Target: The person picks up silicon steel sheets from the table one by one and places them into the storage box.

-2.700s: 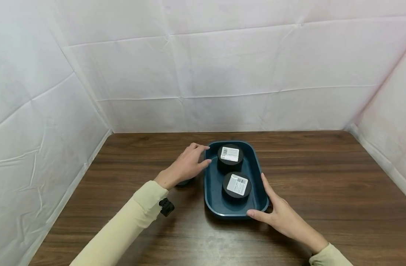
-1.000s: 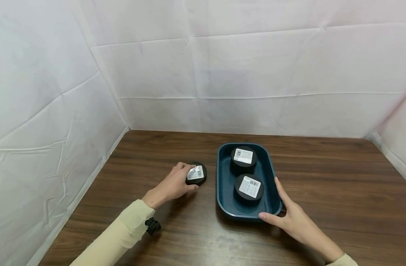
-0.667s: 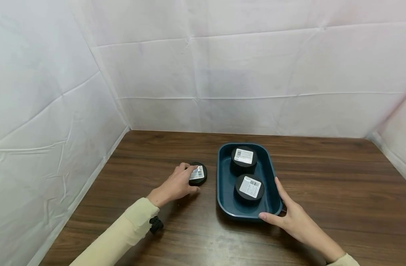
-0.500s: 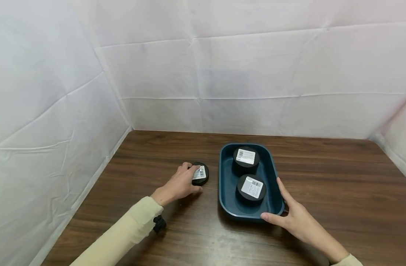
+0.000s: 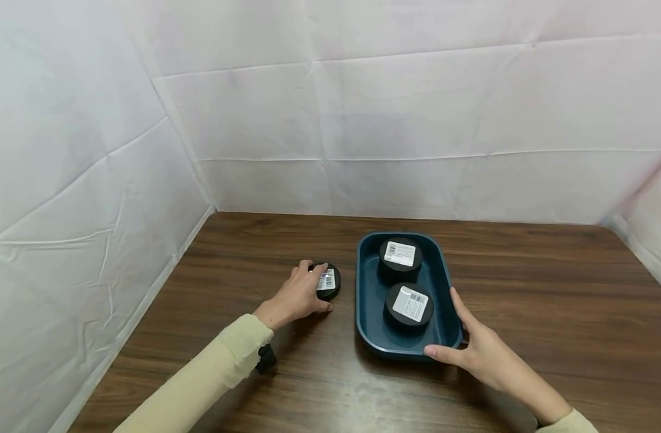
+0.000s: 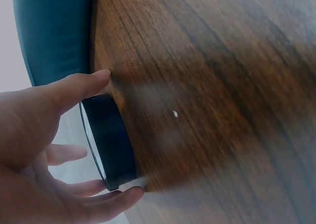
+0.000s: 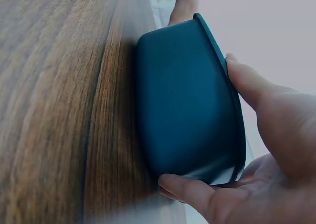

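Note:
On the wooden table my left hand [image 5: 298, 299] spans a flat round black case [image 5: 330, 281] with a white barcode label. Thumb and fingers lie at opposite sides of its rim; the left wrist view shows the case [image 6: 111, 140] between them, resting low by the table. To the right stands a deep dark-blue tray [image 5: 365, 325]. Inside it are two thicker round black cases, one behind [image 5: 399, 258], one in front [image 5: 409, 307], both labelled on top. My right hand [image 5: 484, 352] holds the tray's near right corner, thumb at the rim and a finger low on its side [image 7: 182, 100].
The brown wooden table [image 5: 552, 300] extends right of the tray and in front of it. White sheeting [image 5: 330, 120] rises behind the table and at both sides. A tiny white speck [image 6: 175, 113] lies on the wood.
My left hand has come from the tray's left rim down to the single case, then shifted slightly right around it. The right hand keeps its hold on the tray. The view has turned left slightly.

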